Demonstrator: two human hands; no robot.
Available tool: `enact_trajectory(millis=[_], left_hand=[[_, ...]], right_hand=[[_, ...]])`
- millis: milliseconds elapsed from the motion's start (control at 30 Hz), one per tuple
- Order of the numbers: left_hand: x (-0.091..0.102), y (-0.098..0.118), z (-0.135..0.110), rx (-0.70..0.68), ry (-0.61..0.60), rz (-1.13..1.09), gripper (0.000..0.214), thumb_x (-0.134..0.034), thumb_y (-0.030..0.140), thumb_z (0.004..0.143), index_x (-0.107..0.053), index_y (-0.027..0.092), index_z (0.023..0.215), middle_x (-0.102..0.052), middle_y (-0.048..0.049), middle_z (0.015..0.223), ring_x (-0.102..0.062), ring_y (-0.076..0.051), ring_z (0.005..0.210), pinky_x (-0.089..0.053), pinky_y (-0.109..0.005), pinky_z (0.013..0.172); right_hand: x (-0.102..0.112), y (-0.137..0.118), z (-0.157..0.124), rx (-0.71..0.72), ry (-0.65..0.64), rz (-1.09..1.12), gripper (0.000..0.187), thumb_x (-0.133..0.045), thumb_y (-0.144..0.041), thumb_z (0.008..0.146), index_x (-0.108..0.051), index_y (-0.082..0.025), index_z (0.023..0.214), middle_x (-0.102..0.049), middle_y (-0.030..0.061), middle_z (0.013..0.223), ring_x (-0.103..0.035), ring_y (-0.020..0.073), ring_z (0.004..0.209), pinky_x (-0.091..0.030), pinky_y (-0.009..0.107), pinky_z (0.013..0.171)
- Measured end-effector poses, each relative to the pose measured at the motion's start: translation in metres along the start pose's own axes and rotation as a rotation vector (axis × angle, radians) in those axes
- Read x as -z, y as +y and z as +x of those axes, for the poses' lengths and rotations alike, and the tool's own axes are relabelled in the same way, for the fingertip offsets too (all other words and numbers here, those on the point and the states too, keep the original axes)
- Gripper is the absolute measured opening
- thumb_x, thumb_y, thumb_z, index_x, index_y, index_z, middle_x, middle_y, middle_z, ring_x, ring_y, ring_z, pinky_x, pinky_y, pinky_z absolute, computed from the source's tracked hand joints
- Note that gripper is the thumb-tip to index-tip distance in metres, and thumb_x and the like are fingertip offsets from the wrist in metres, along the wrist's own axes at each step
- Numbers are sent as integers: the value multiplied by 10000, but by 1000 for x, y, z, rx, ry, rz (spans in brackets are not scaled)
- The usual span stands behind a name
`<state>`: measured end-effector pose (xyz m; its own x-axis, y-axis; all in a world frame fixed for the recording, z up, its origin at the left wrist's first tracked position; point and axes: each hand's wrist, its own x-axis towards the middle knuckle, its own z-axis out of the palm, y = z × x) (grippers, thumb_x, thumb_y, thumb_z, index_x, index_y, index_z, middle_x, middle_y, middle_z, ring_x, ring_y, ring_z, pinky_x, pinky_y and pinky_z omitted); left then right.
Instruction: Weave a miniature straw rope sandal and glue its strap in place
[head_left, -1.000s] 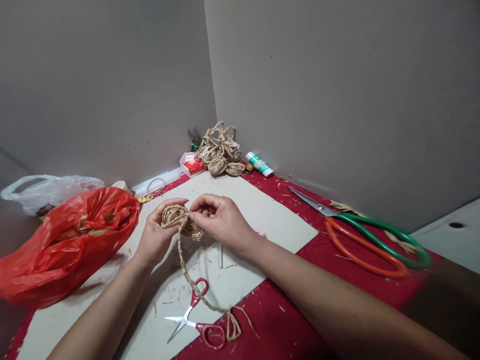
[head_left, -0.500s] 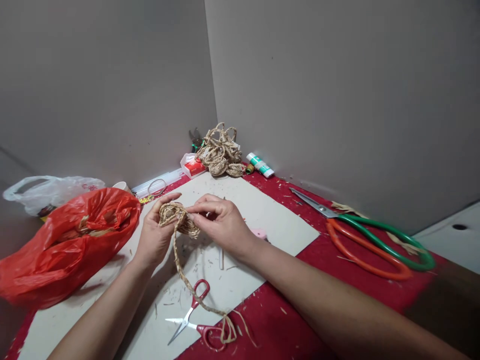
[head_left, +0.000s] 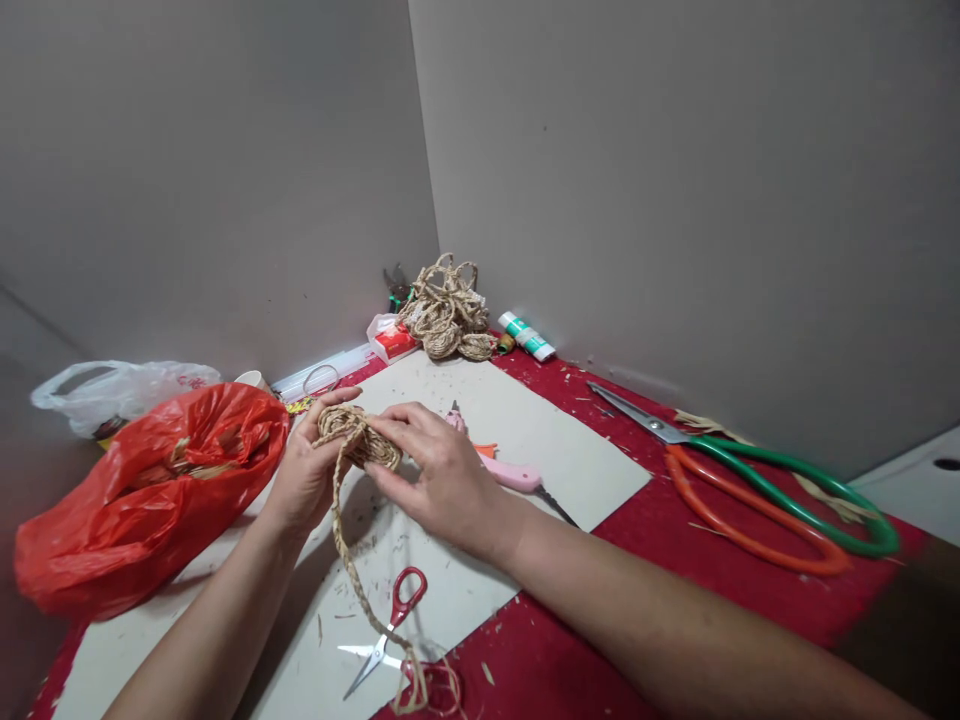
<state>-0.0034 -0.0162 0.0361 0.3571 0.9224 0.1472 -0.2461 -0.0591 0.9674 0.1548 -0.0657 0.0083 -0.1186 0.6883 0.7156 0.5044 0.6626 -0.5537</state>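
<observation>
roomiest toward 12 o'clock, past the braided coil (head_left: pixel 358 440), over a stretch of white board (head_left: pixel 566 450) littered with straw bits, up to a heap of braids (head_left: pixel 442 312) around 1 and the gray walls (head_left: pixel 675 200) right behind. tighter at 3: pink tool (head_left: pixel 514 473) just beyond the right hand (head_left: pixel 442 480), then the board's corner, then big shears (head_left: pixel 661 430) well off on the red tabletop (head_left: pixel 660 530). hemmed in at 9 by a red bag (head_left: pixel 157 490). at 6, small scissors (head_left: pixel 370 658) lying spread across the board's edge, with the loose tail (head_left: pixel 343 547) draped over.

left forearm angled in from 7, left hand (head_left: pixel 304 475) wrapped snug on the coil's 9 o'clock side, index stretched over the top. right forearm in from 4, back of the hand up, fingers pinching the coil's 3 o'clock side, index on top, thumb at the lower edge.
</observation>
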Motion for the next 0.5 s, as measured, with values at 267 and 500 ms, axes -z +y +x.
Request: enact_trajectory(millis=[267,500], left_hand=[[-4,-4,-1,26,-1,6,617,-759,66,644,-588,243,1209,-637,29,822,-582,-79,700,-471,-153,683],[-6,-4,-2,29,16,27,611,-783,136,664,-572,250,1226,-654,23,845,-592,-85,702,-471,-158,668]], right_hand=[[-8,-1,-2,-11,-80,-230,475,-555,-113,849,-454,-47,1308,-566,199,1215,-530,293,1177,-506,454,968],[-8,0,-4,-7,-77,-251,529,-567,-113,835,-407,-105,1339,-549,198,1242,-521,313,1205,-514,493,952]])
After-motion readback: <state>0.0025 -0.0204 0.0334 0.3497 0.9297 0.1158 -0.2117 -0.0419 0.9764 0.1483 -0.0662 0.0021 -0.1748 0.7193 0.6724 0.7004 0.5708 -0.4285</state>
